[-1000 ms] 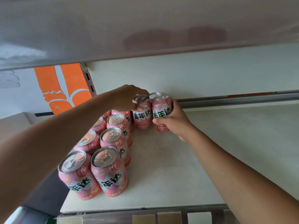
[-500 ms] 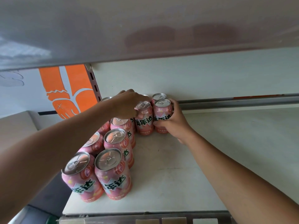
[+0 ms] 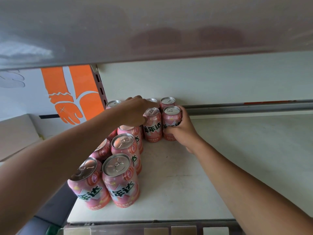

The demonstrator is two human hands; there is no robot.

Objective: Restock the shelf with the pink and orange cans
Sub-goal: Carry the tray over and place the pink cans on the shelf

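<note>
RESTOCKING IN PROGRESS: A person reaches deep into a store shelf [image 3: 186,192] with both arms, placing two more pink cans near the back wall. The left hand [image 3: 135,112] curls down over the top of the left can [image 3: 152,128]. The right hand [image 3: 182,131] wraps round the lower side of the right can [image 3: 171,123]. Both cans stand upright on the shelf, touching side by side, just in front of a back row [image 3: 167,101] set against the wall.

To their left, a double file of pink cans [image 3: 120,180] runs from the back to the front edge, all upright and packed close. The job looks well begun but far from finished. Stock fills only the left part of the shelf, and no cans stand on the pale stretch to the right, up to the metal rail [image 3: 245,108] at the rear. No orange cans are in sight, so that half of the order appears not yet started.

The cans are slim and pink with silver pull-tab lids. They carry bold dark-green Chinese lettering on a pale band and a round peach-like motif, and most labels face forward. An orange graphic [image 3: 74,95] marks the wall at left, and the upper shelf [image 3: 152,28] hangs overhead.
</note>
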